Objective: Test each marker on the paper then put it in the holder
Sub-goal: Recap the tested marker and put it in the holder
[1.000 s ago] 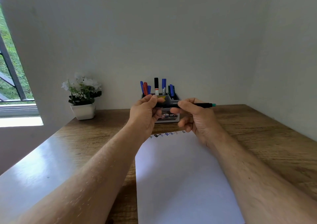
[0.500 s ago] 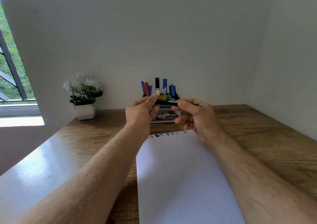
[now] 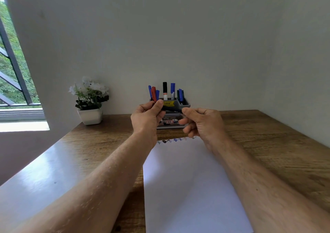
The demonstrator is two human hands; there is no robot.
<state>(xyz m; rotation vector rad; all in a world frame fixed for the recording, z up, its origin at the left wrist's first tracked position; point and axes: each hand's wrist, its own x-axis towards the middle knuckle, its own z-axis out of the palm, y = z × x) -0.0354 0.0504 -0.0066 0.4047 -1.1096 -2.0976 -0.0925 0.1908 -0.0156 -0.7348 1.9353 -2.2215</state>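
Item: dark marker [image 3: 171, 110], held level in the air between my two hands, in front of the holder and above the far edge of the paper. Only the short middle stretch of its barrel shows; both ends are covered by my fingers.

My left hand [image 3: 147, 119]: raised, back toward me, thumb and fingertips pinching the left end of the marker.

My right hand [image 3: 202, 123]: raised beside it, thumb and forefinger pinching the right end of the marker, the other fingers curled loosely beneath.

Holder [image 3: 185, 105]: grey, with several compartments, standing at the back of the tabletop [image 3: 267, 143] against the wall. It bears a yellow price sticker [image 3: 168, 103] on its upper front and a printed label lower down, partly hidden by my hands.

Contents of holder: upright markers [image 3: 164, 88] with blue, red and black caps; blue and red ones stand on the left, a black-capped one and a blue one in the middle, dark and blue ones on the right.

Paper [image 3: 187, 188]: a white sheet lying flat on the tabletop under my forearms, with a row of small test scribbles [image 3: 175, 140] along its far edge.

Potted plant [image 3: 90, 100]: white flowers in a white pot, at the back left of the tabletop, well apart from the holder.

Window [image 3: 10, 63]: at far left, with greenery outside.
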